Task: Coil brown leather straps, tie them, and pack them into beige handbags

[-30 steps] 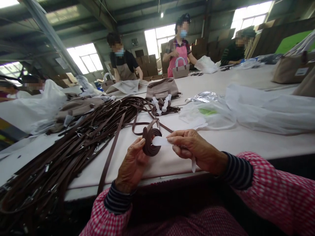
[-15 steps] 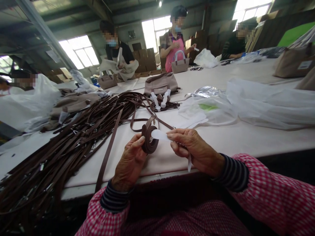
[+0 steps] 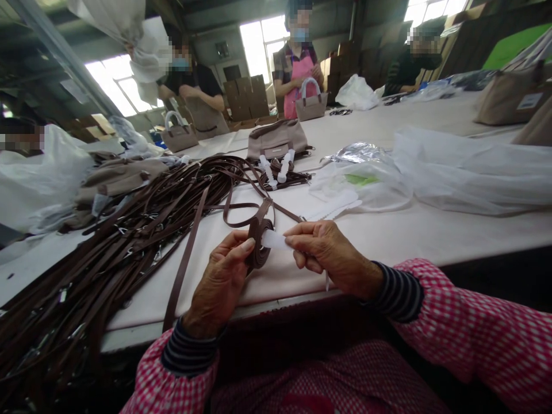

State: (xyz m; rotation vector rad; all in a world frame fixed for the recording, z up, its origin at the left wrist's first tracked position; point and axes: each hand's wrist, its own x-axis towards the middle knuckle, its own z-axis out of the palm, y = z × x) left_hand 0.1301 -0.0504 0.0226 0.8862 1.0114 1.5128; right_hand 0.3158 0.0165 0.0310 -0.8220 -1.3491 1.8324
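A brown strap [image 3: 257, 244] is coiled into a tight roll, which my left hand [image 3: 219, 276] pinches by its left side. From the roll's top a length of strap runs back over the table. My right hand [image 3: 321, 247] is closed on a white strip [image 3: 275, 240], whose rounded end sits at the hole in the middle of the coil. A thin tail of white hangs below my right fingers. Beyond the coil lie more rolled straps with white strips [image 3: 283, 168] on them, in front of a taupe handbag [image 3: 278, 141].
A big heap of loose brown straps [image 3: 142, 241] with metal clips covers the table's left. Several white strips [image 3: 336, 205] lie beyond my right hand. Clear plastic bags [image 3: 470, 172] spread over the right side. Co-workers stand across the table [image 3: 431, 230] among other handbags [image 3: 311, 106].
The white strip's tip has gone further into the coil's centre, and my right hand is closer to the roll. Across the table, a co-worker's pale cloth or bag has been lifted high.
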